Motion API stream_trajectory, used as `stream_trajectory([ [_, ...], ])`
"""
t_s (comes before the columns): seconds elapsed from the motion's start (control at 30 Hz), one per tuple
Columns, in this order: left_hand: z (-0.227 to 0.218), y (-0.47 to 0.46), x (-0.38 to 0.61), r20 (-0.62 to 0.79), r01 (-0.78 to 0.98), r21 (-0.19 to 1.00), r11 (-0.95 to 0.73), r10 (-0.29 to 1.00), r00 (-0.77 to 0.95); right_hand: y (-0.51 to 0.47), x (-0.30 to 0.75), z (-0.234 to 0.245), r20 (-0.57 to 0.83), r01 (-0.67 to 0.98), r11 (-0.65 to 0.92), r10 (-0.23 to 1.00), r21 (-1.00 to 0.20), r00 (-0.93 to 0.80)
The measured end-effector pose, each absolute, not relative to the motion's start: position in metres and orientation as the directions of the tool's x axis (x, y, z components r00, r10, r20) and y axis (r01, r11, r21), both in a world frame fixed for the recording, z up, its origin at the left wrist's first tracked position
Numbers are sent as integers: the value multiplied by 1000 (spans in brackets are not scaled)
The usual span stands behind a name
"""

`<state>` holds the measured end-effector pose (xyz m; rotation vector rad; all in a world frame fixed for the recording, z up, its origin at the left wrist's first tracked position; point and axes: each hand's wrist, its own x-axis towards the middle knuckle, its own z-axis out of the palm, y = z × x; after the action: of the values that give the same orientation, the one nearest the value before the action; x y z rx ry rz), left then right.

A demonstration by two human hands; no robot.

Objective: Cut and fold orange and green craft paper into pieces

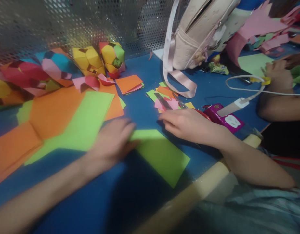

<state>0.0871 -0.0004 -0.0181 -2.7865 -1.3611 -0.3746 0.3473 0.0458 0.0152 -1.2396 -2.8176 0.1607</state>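
Observation:
My left hand, slightly blurred, has its fingers closed at the left corner of a green sheet of paper. This sheet lies at an angle on the blue table, partly in shadow. To the right of it, my right hand hovers with fingers stretched to the left and nothing visible in them. Just behind that hand lies a pair of scissors, open-bladed, over small pink, orange and green paper scraps. A red handle shows beyond the wrist.
Orange sheets and light green sheets spread at left. A small paper stack and folded paper balls stand behind. A pale backpack, a purple box with a white cable, and another person's hand are at right.

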Motion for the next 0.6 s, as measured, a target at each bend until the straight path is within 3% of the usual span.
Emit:
stream_trajectory([
  [0.2,-22,1,89,192,700,191,-688,726,660,43,340,18,-75,724,669,724,-165,-686],
  [0.3,-19,1,91,156,733,258,-629,776,611,43,337,18,-110,721,669,715,-183,-691],
  [0.37,-16,2,91,99,765,362,-532,838,536,44,337,14,-90,701,681,700,-211,-708],
  [0.5,0,8,85,-60,729,628,-272,917,394,49,340,4,125,610,721,674,-329,-728],
  [0.6,17,16,76,-170,630,777,10,966,195,52,343,3,350,529,709,697,-467,-626],
])
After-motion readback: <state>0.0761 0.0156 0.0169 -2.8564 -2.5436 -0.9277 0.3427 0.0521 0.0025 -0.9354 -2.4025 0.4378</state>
